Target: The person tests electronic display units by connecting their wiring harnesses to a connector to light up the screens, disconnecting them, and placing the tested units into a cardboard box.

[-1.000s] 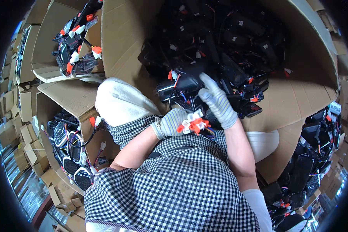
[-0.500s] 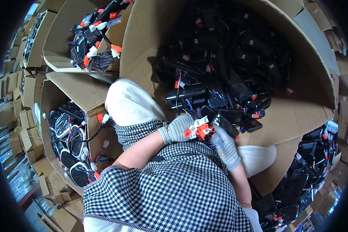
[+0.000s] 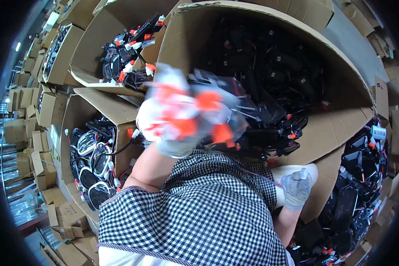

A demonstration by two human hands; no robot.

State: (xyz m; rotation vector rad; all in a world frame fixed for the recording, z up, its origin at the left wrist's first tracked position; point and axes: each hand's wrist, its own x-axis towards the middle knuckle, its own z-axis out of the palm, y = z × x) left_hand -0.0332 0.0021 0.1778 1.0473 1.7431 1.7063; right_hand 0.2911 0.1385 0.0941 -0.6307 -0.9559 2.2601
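Note:
Raised over the near edge of the big cardboard box is my left hand (image 3: pixel 178 147), in a striped work glove and closed around a bundle of orange and white wire connectors (image 3: pixel 177 126), smeared by motion. Dark, plastic-wrapped parts (image 3: pixel 217 84) show just behind the bundle; whether they hang from it I cannot tell. Low on the right, beside my knee, my gloved right hand (image 3: pixel 296 189) is closed on thin coloured wires (image 3: pixel 264 178), which stretch leftward across my checked apron. What is at the wires' other end is hidden.
The big box (image 3: pixel 341 126) ahead holds many black plastic units (image 3: pixel 279 66) with leads. More open boxes of wired parts stand at left: black units with connectors (image 3: pixel 124 55), and white-rimmed oval parts (image 3: pixel 99 159). Wrapped black units (image 3: pixel 346 206) lie at right.
My left hand has lifted up and leftward with the connector bundle. My right hand has moved away to the right and down, drawing wires out. The view has shifted slightly.

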